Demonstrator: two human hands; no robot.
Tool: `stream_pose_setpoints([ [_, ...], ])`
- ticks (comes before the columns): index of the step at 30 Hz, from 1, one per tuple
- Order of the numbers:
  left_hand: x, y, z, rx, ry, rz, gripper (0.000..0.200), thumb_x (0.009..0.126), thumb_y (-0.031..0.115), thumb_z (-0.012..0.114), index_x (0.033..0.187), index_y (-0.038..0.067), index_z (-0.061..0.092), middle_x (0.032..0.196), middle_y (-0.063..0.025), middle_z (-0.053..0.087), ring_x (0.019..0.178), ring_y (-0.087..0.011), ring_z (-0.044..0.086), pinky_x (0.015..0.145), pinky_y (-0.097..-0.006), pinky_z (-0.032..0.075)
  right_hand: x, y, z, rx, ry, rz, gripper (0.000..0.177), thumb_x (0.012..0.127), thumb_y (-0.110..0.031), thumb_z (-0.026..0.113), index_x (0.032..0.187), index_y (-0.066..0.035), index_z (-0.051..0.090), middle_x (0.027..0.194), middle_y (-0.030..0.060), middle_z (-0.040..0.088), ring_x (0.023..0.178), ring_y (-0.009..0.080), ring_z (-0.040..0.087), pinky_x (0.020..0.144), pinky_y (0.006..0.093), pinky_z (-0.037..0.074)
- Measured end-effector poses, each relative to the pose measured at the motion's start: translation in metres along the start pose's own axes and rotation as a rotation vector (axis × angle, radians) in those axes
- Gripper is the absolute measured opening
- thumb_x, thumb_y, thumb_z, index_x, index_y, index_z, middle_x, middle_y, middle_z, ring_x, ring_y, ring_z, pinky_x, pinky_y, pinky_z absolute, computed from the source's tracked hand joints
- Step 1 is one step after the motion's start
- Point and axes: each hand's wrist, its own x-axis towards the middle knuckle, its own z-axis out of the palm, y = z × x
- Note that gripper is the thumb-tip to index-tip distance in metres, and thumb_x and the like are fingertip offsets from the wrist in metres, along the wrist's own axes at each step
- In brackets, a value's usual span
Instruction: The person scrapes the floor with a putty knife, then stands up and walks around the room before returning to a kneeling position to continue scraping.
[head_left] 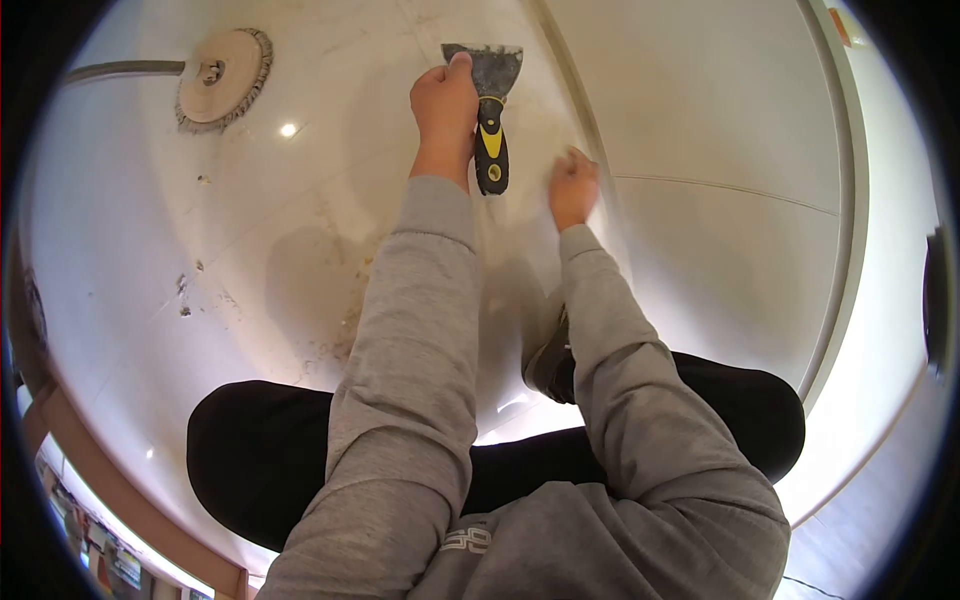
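Observation:
My left hand (444,108) holds a putty knife (491,145) by its metal blade near the top centre, thumb on the blade face. The knife's black and yellow handle points down toward me, and its wide blade is grey and stained. To the right, my right hand (574,187) is blurred by motion, its fingers curled near the raised strip beside the floor; what it holds, if anything, is too small to make out. Under both hands lies a pale, glossy tiled floor (330,160) with dirt smudges and small crumbs.
A round wooden disc with a fringed edge (225,78) and a long handle lies at the upper left. Bits of debris (184,284) are scattered at the left. A cream panel (720,120) with a raised rim stands at the right. My shoe (548,368) is below my right hand.

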Motion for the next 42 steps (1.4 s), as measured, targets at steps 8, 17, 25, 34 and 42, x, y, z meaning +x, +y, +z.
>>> stream_pose_setpoints([
  [8, 0.003, -0.003, 0.002, 0.019, -0.009, -0.003, 0.043, 0.091, 0.025, 0.062, 0.058, 0.004, 0.044, 0.060, -0.0024, 0.046, 0.053, -0.0136, 0.039, 0.049, -0.0343, 0.038, 0.017, 0.011, -0.008, -0.065, -0.051, 0.078, 0.020, 0.086, -0.025, 0.067, 0.100, -0.012, 0.071, 0.091, 0.0086, 0.069, 0.084, 0.0296, 0.065, 0.076, 0.0424, 0.051],
  [17, 0.001, -0.001, 0.001, 0.035, 0.035, -0.031, 0.043, 0.092, 0.024, 0.062, 0.058, 0.005, 0.042, 0.060, -0.0020, 0.045, 0.051, -0.0136, 0.037, 0.047, -0.0333, 0.035, 0.028, 0.017, 0.004, -0.339, -0.153, -0.038, 0.012, 0.092, -0.023, 0.057, 0.097, -0.014, 0.063, 0.101, 0.0109, 0.064, 0.092, 0.0326, 0.064, 0.078, 0.0434, 0.051],
  [25, -0.005, 0.006, 0.006, -0.048, -0.003, 0.006, 0.044, 0.092, 0.024, 0.061, 0.057, 0.006, 0.041, 0.059, -0.0013, 0.045, 0.048, -0.0128, 0.038, 0.046, -0.0323, 0.038, -0.035, -0.067, 0.028, -0.051, -0.364, -0.305, 0.015, 0.083, -0.008, 0.055, 0.097, -0.005, 0.058, 0.096, 0.0142, 0.061, 0.095, 0.0323, 0.060, 0.078, 0.0471, 0.046],
  [34, 0.000, 0.004, 0.005, 0.051, -0.010, -0.017, 0.041, 0.091, 0.025, 0.062, 0.059, 0.003, 0.047, 0.059, -0.0025, 0.049, 0.052, -0.0133, 0.043, 0.049, -0.0338, 0.042, -0.156, -0.121, 0.053, 0.515, -0.452, -0.469, 0.020, 0.085, -0.009, 0.055, 0.104, -0.003, 0.058, 0.105, 0.0175, 0.060, 0.101, 0.0372, 0.055, 0.085, 0.0508, 0.041],
  [42, 0.005, -0.017, -0.004, 0.109, 0.039, -0.013, 0.044, 0.089, 0.026, 0.063, 0.056, 0.002, 0.046, 0.056, -0.0034, 0.047, 0.052, -0.0148, 0.039, 0.051, -0.0357, 0.037, -0.005, -0.014, -0.004, -0.359, -0.121, 0.098, 0.053, 0.098, -0.039, 0.045, 0.137, -0.004, 0.047, 0.145, 0.0166, 0.044, 0.134, 0.0368, 0.040, 0.104, 0.0571, 0.035],
])
